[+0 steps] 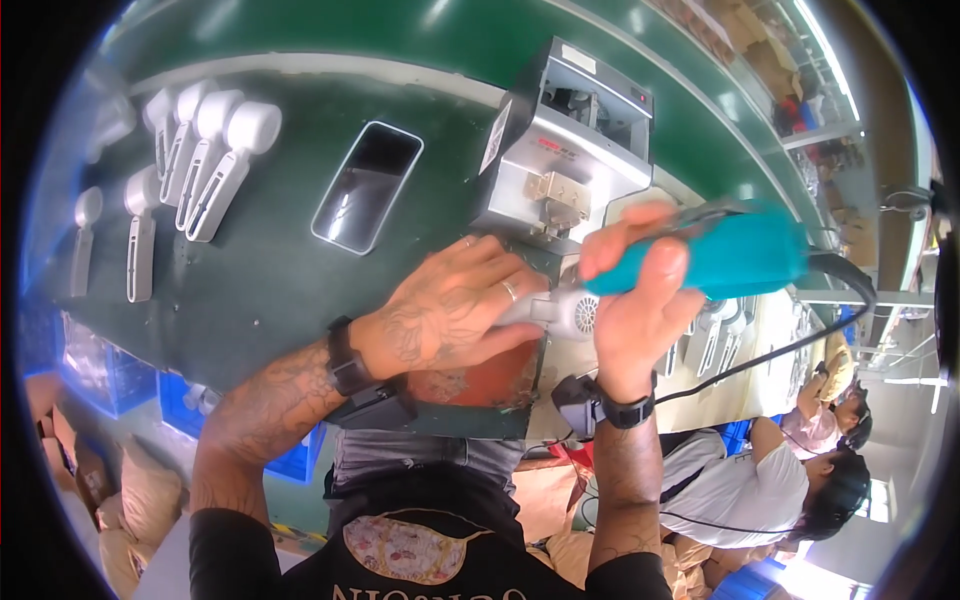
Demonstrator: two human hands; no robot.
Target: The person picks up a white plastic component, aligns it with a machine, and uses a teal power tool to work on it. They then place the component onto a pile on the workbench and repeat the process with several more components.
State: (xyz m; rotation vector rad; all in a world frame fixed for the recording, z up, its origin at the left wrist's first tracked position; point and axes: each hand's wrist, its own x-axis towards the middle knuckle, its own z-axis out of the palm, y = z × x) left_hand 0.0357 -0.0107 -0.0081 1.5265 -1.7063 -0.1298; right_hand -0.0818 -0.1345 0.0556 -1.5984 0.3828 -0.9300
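Observation:
My left hand point(450, 305) is closed around a pale grey-white handheld device point(574, 314) with a round, vented head, holding it low at the bench's front. In my right hand point(640, 310) is a teal electric screwdriver point(740, 250), gripped with its front end over or beside the vented head. My fingers hide the tool's tip, so contact cannot be made out. A black cord point(790, 352) runs from the back of the tool. Several white devices with round heads and slotted handles point(214, 195) lie on the bench to the left.
A phone point(368, 188) lies on the green bench point(270, 290). Behind my hands stands a grey metal machine point(570, 140). More white parts point(715, 335) lie to the right. Blue crates point(105, 365) sit below at left. Other people point(770, 480) are at the right.

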